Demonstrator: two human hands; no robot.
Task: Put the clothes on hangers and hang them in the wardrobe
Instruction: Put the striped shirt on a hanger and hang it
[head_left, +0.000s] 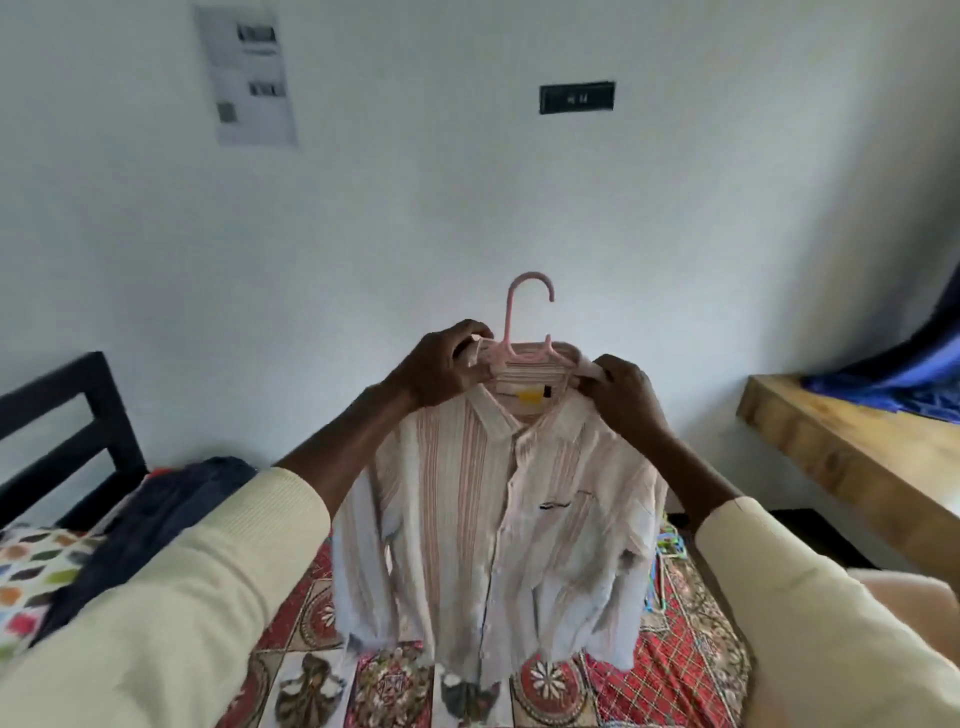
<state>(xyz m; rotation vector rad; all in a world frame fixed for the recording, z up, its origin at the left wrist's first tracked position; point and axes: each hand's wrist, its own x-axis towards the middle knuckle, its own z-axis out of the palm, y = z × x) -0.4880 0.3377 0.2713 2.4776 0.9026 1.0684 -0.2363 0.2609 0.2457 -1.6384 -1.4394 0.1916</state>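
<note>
A pale striped shirt (493, 530) hangs in front of me on a pink plastic hanger (519, 332), whose hook stands upright above the collar. My left hand (441, 366) grips the left side of the collar together with the hanger's arm. My right hand (618, 387) pinches the right side of the collar. The shirt's hem reaches down to the bed. The wardrobe is out of view.
A bed with a red patterned cover (665, 670) lies below. Dark clothes (156, 519) are piled at its left beside a black bed frame (78, 415). Coloured hangers (670, 545) lie at the right. A wooden desk (857, 462) carries blue cloth (893, 384).
</note>
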